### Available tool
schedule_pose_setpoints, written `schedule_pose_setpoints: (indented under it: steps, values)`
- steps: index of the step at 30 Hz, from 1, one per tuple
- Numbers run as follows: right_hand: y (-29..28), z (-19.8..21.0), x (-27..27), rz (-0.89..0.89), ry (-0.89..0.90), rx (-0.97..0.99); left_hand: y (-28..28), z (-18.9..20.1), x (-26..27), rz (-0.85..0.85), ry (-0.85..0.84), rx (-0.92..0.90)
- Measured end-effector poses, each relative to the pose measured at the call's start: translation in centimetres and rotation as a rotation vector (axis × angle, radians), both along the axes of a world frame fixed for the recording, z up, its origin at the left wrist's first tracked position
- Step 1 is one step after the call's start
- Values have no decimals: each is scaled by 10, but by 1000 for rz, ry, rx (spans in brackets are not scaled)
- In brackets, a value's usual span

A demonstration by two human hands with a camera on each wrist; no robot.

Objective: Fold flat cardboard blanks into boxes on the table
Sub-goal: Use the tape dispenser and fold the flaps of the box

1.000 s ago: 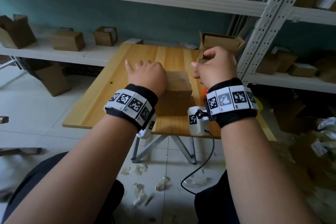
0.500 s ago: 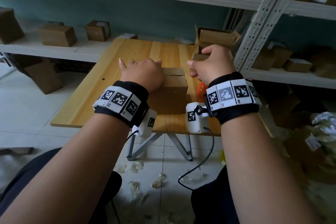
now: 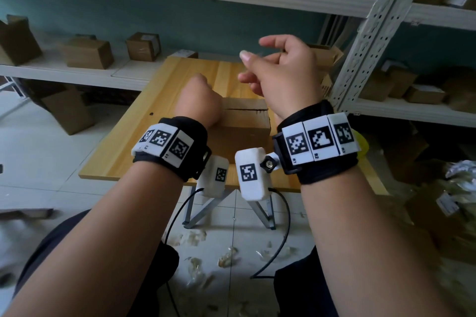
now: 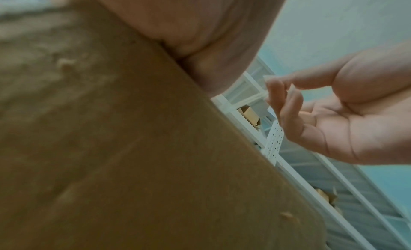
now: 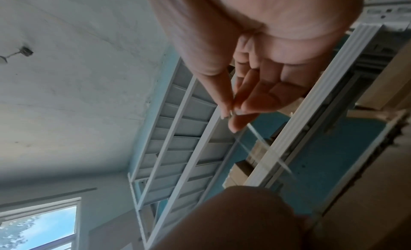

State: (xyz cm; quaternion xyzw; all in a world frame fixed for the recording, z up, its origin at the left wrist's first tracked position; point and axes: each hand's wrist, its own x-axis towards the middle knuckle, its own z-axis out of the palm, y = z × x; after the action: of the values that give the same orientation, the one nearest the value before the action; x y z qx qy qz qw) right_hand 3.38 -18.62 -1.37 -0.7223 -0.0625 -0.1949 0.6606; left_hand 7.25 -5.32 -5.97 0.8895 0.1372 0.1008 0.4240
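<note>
A closed brown cardboard box [image 3: 244,121] stands on the wooden table [image 3: 123,152]. My left hand [image 3: 201,100] rests on the box's left top edge, with the palm against the cardboard [image 4: 111,148]. Its fingers are hidden behind the back of the hand. My right hand [image 3: 253,50] is raised above and behind the box, apart from it. In the right wrist view its thumb and fingertips [image 5: 231,111] pinch one end of a clear tape strip [image 5: 262,139], which trails away from the hand. The left wrist view shows the right hand [image 4: 278,88] beyond the box.
An open-topped carton [image 3: 329,56] sits at the table's far right, against the perforated white rack upright [image 3: 373,33]. Folded boxes [image 3: 87,53] line the low shelf behind the table. Crumpled tape scraps [image 3: 226,260] litter the tiled floor under the table's near edge.
My right hand has lifted from beside the box's right edge to well above it, still pinching. The left hand stays on the box, its spread fingers now out of sight.
</note>
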Motion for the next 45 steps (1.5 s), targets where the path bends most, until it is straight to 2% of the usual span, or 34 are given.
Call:
schedule_pose_setpoints:
  steps: [3, 6, 10, 16, 24, 29, 32, 36, 41, 45]
  values:
    - [1, -1, -1, 1, -14, -21, -2, 0, -4, 18, 3, 95]
    - [-16, 1, 4, -76, 22, -142, -6, -1, -9, 12, 14, 172]
    - [-48, -2, 15, -146, 151, -394, -7, -1, -9, -4, 32, 220]
    - [-60, -14, 18, -149, 337, -523, -9, -1, -7, 8, 38, 234]
    - [-57, -31, 14, -97, 426, -455, -10, -1, -6, -4, 64, 232]
    - [-51, -36, 10, -82, 436, -263, -9, -1, -7, -33, 52, 222]
    - [-50, -39, 9, -75, 435, -144, -8, -4, -8, -91, 20, 328]
    - [-50, -43, 8, -68, 425, -54, -17, -3, -15, -134, -76, 595]
    - [-49, -44, 10, -76, 401, -81, -25, -1, -14, -199, -69, 589]
    - [-53, -41, 13, -92, 400, -171, -24, -2, -11, -211, 1, 684]
